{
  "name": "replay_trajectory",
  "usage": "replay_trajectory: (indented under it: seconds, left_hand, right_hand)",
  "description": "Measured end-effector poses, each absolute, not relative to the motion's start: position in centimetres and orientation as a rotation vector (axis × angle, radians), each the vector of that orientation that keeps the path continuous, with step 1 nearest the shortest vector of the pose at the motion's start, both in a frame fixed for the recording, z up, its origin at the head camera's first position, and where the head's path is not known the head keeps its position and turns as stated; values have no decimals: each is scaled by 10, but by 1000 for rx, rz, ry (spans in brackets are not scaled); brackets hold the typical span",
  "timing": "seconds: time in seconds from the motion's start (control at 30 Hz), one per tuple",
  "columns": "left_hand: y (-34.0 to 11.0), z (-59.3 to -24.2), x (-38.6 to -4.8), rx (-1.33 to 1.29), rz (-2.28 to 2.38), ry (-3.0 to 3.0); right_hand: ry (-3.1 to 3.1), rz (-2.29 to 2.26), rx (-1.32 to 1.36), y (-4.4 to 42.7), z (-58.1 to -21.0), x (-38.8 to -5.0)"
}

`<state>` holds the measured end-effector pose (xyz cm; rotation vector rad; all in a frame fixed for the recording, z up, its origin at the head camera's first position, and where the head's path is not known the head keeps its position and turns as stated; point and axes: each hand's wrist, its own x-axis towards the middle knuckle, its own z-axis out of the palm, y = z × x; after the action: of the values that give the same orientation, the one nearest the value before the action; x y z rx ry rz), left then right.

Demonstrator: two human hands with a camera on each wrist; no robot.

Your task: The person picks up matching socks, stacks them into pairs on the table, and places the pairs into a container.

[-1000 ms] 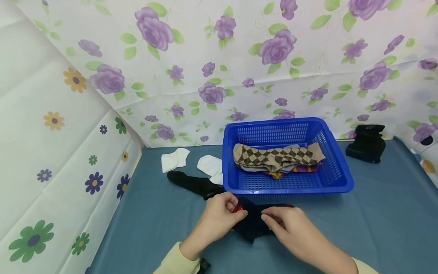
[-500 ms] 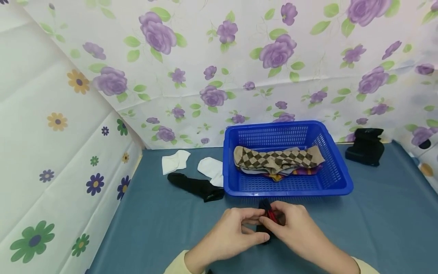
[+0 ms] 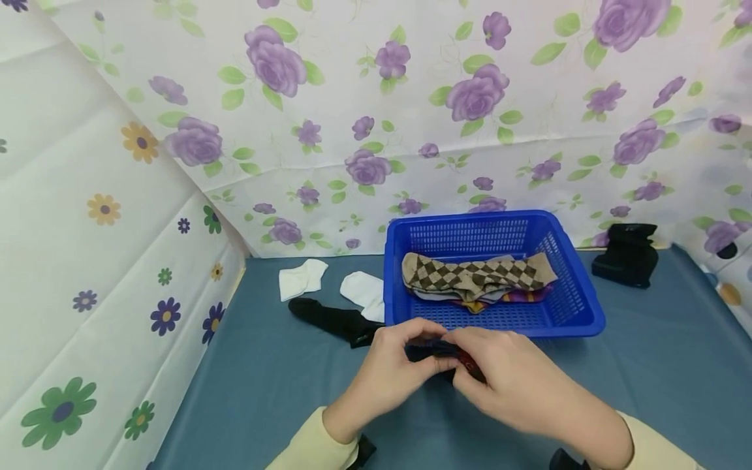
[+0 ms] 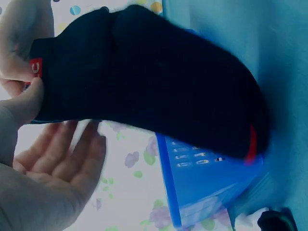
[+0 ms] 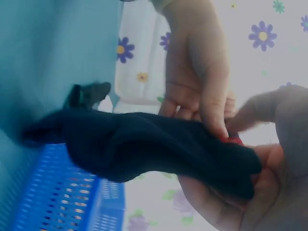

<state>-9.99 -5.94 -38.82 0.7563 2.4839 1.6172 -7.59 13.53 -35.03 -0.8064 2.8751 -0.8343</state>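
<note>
Head view: we saw patterned socks (image 3: 470, 274) in the blue basket (image 3: 566, 281), apparently done; 2 white socks (image 3: 301, 279) and a black sock (image 3: 329, 316) lay to its left, seemingly pending. Nearer, left hand (image 3: 390, 372) and right hand (image 3: 511, 375) pinched a dark sock (image 3: 431, 349) by its cuff; only the left wrist view showed its red toe patch (image 4: 251, 144).

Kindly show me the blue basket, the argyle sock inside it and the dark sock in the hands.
Blue basket (image 3: 470, 237), head view: inner back wall.
Argyle sock (image 3: 464, 274), head view: its patterned middle.
Dark sock (image 4: 149, 82), left wrist view: its middle.
</note>
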Motion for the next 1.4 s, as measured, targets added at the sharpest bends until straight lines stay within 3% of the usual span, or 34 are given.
replay_trajectory:
  seconds: [0.33,0.6,0.8,1.07,1.4]
  left_hand:
    - [-55,-382,-118,844,1702,2396]
    - [-63,-353,-123,741,1645,2349]
    - [-84,-354,-141,629,1551,2381]
    - [-106,-377,-194,430,1676,2275]
    - [-79,-363,-255,402,1249,2651]
  right_hand:
    - [2919,-651,-1100,134,-310,-111]
    - [3053,-898,-1139,146,-282,-128]
    - [3151,-1033,-971,167,-277,-140]
    - [3137,-990,-695,203,-294,-171]
    - [3012,-783,-508,234,-315,-217]
